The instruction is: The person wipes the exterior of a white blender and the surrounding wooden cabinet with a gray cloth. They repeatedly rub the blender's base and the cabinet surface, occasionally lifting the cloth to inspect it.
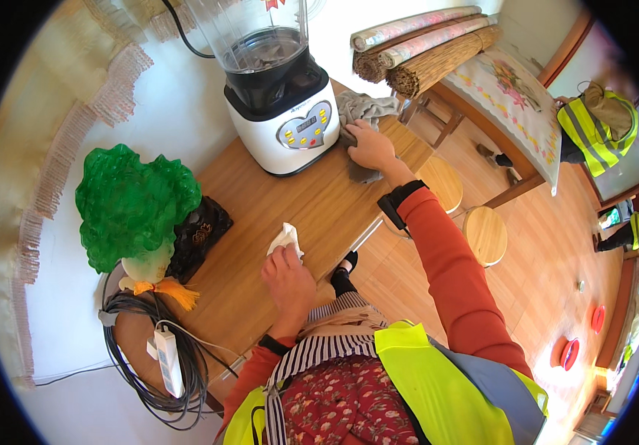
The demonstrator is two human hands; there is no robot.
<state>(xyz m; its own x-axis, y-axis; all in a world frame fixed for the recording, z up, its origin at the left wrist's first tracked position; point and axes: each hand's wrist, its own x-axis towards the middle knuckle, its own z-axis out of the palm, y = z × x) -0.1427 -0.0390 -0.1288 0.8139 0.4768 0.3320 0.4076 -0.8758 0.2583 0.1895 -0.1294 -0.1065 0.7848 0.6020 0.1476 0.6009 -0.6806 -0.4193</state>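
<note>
My left hand (290, 283) rests near the front edge of a wooden table (241, 203), its fingers closed over a crumpled white tissue or cloth (285, 238). Reaching further along, my right hand (371, 146) grips a grey-brown rag (368, 108) bunched at the table's far end. Close beside that rag stands a white and black blender base (283, 128) with a heart-shaped button panel. A clear blender jar (258, 47) sits on top of it; the jar's upper part is cut off by the picture's edge.
A green cabbage ornament (136, 206) on a dark base (199, 236) stands at left. Below it lie a coiled black cable (124, 339) and a white power strip (169, 361). Round stools (485, 236), rolled mats (441, 61) and a covered table (505, 92) are at right, where a person (597, 128) stands.
</note>
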